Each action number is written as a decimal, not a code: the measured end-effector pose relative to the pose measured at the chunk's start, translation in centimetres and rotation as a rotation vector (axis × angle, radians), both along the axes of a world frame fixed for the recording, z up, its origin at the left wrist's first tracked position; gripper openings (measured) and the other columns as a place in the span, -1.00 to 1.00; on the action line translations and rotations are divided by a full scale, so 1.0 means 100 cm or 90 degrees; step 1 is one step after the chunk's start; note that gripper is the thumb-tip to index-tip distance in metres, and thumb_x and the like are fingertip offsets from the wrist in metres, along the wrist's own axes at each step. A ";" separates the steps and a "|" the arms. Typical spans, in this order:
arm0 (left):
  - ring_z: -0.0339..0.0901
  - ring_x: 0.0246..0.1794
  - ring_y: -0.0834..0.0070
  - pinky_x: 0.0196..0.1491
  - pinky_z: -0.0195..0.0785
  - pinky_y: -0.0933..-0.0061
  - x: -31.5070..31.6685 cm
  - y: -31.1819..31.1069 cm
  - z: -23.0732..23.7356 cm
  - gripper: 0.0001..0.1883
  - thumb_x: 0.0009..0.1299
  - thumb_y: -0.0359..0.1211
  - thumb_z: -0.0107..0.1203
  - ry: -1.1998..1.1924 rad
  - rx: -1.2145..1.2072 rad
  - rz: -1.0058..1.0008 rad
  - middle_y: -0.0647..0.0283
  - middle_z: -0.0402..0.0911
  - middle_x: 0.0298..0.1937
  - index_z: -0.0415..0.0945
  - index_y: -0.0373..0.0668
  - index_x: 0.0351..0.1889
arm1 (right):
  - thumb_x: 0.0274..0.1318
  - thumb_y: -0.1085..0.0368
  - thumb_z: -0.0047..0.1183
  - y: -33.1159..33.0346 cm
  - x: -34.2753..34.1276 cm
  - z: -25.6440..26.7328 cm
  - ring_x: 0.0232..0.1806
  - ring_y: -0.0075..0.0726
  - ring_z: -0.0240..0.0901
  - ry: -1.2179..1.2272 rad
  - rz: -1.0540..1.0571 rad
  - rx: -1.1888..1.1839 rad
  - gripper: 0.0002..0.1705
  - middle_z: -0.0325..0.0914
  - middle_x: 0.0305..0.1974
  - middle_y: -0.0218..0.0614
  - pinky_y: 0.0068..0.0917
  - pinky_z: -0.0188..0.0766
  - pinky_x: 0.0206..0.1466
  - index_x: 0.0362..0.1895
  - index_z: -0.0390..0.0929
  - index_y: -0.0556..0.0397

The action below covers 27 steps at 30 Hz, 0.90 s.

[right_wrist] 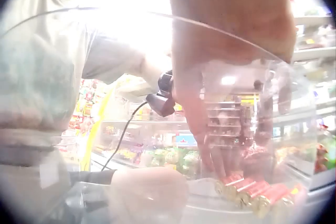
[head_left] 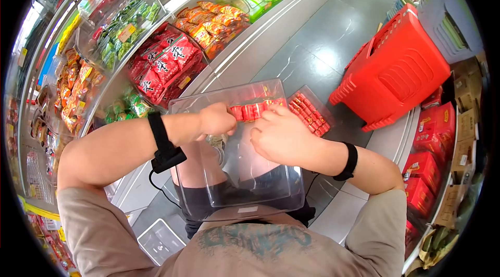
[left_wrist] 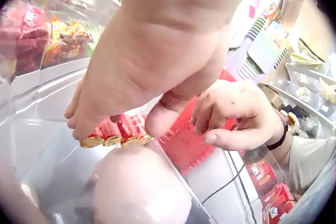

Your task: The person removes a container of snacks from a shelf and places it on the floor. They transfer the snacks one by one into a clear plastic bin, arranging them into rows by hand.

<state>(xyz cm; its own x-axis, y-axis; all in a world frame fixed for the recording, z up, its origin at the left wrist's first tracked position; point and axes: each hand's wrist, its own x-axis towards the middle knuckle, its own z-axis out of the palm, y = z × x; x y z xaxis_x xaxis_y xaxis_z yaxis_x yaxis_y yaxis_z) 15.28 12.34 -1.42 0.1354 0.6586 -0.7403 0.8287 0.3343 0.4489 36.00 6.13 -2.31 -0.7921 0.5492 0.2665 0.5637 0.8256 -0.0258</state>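
Note:
A clear plastic bin [head_left: 239, 173] rests across the person's lap. Along its far side lies a row of red-wrapped rolls [head_left: 249, 112] with gold ends. The left hand [head_left: 217, 121] reaches into the bin at the row's left end; in the left wrist view its fingers [left_wrist: 79, 121] and thumb come down on either side of the rolls [left_wrist: 123, 132]. Over the row's right part is the right hand [head_left: 281, 136]. From the left wrist view, the right hand [left_wrist: 236, 116] has loosely curled fingers, with nothing visible in them.
Just beyond the bin, a smaller clear tray [head_left: 329, 113] holds more red rolls. A red basket [head_left: 390, 68] stands on the grey floor [head_left: 307, 42] to the right. Shelves with bagged snacks [head_left: 166, 61] line the left; red boxes [head_left: 422, 170] fill the right shelf.

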 end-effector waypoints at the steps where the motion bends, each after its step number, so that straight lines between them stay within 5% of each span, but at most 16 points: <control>1: 0.55 -0.10 0.28 -0.12 0.44 0.24 -0.001 0.000 0.008 -0.58 0.11 -0.42 0.21 0.008 -0.012 -0.002 0.09 0.61 -0.13 0.58 -0.29 -0.02 | -0.03 0.18 0.15 0.001 0.003 -0.001 -0.17 -0.19 0.49 0.044 -0.021 0.022 -0.84 0.55 -0.38 -0.34 -0.27 0.37 0.07 -0.47 0.62 -0.01; 3: 0.55 -0.01 0.25 -0.03 0.44 0.26 -0.002 0.001 0.034 -0.58 0.18 -0.36 0.16 0.046 0.003 -0.083 0.03 0.61 -0.09 0.54 -0.31 0.02 | -0.07 0.19 0.27 0.003 0.010 -0.005 0.00 -0.12 0.42 0.149 -0.068 -0.019 -0.79 0.51 -0.28 -0.29 -0.16 0.37 0.14 -0.48 0.57 0.03; 6: 0.54 0.08 0.16 0.09 0.43 0.28 -0.027 -0.022 0.058 -0.56 0.22 -0.31 0.16 0.058 0.243 -0.344 -0.05 0.57 0.05 0.51 -0.28 0.07 | -0.12 0.29 0.26 0.005 0.016 0.000 0.06 -0.09 0.41 0.317 -0.169 0.025 -0.81 0.48 -0.18 -0.23 -0.10 0.36 0.17 -0.39 0.55 0.06; 7: 0.50 0.15 0.10 0.18 0.38 0.23 -0.031 -0.036 0.071 -0.55 0.24 -0.27 0.17 0.077 0.250 -0.403 -0.05 0.53 0.14 0.51 -0.25 0.08 | -0.11 0.27 0.32 0.005 0.020 0.007 0.10 0.01 0.41 0.294 -0.211 0.072 -0.63 0.44 -0.08 -0.15 -0.14 0.40 0.11 -0.19 0.52 0.10; 10: 0.33 0.36 0.04 0.44 0.10 -0.04 -0.051 -0.084 0.096 -0.55 0.28 -0.14 0.24 0.108 0.451 -0.641 0.03 0.43 0.31 0.53 -0.18 0.05 | -0.10 0.25 0.33 -0.001 0.026 0.007 0.07 0.08 0.43 0.356 -0.430 -0.154 -0.47 0.41 -0.05 -0.10 -0.14 0.44 0.01 -0.02 0.46 0.14; 14: 0.22 0.45 0.11 0.46 -0.07 -0.29 -0.084 -0.113 0.095 -0.64 0.23 -0.20 0.30 0.058 0.410 -0.671 0.17 0.45 0.29 0.59 -0.10 -0.05 | 0.14 0.12 0.11 -0.001 0.051 0.001 -0.29 0.01 0.59 0.329 -0.450 -0.652 -0.46 0.59 -0.34 -0.05 -0.14 0.44 -0.21 0.11 0.40 0.23; 16: 0.23 0.44 0.17 0.47 -0.08 -0.32 -0.101 -0.116 0.090 -0.67 0.14 -0.28 0.34 0.073 0.350 -0.730 0.24 0.51 0.22 0.61 -0.07 -0.12 | 0.20 0.12 -0.02 -0.005 0.055 -0.026 -0.39 -0.06 0.59 0.409 -0.379 -0.651 -0.51 0.60 -0.47 -0.03 -0.18 0.42 -0.28 0.08 0.44 0.25; 19: 0.35 0.33 0.20 0.48 -0.05 -0.26 -0.114 -0.131 0.060 -0.69 -0.01 -0.42 0.34 0.086 0.504 -0.744 0.33 0.60 0.02 0.61 -0.07 -0.26 | 0.18 0.17 -0.04 -0.009 0.049 -0.022 -0.42 -0.10 0.58 0.433 -0.360 -0.642 -0.60 0.59 -0.49 -0.01 -0.17 0.43 -0.32 -0.10 0.53 0.29; 26: 0.50 0.03 0.11 0.31 0.29 -0.02 -0.121 -0.123 0.085 -0.78 -0.16 -0.66 0.11 -0.217 0.536 -0.525 0.21 0.53 -0.41 0.52 -0.20 -0.54 | 0.14 0.24 -0.04 -0.012 0.046 0.040 -0.67 -0.10 0.57 0.369 -0.442 -0.679 -0.59 0.52 -0.67 -0.02 -0.20 0.46 -0.53 -0.54 0.51 0.43; 27: 0.56 -0.01 0.19 0.42 0.16 -0.09 -0.119 -0.128 0.082 -0.75 -0.18 -0.74 0.06 -0.245 0.513 -0.440 0.32 0.60 -0.46 0.52 -0.18 -0.60 | 0.13 0.24 -0.03 -0.014 0.043 0.050 -0.68 -0.10 0.57 0.354 -0.449 -0.682 -0.59 0.51 -0.68 -0.01 -0.21 0.46 -0.54 -0.55 0.50 0.44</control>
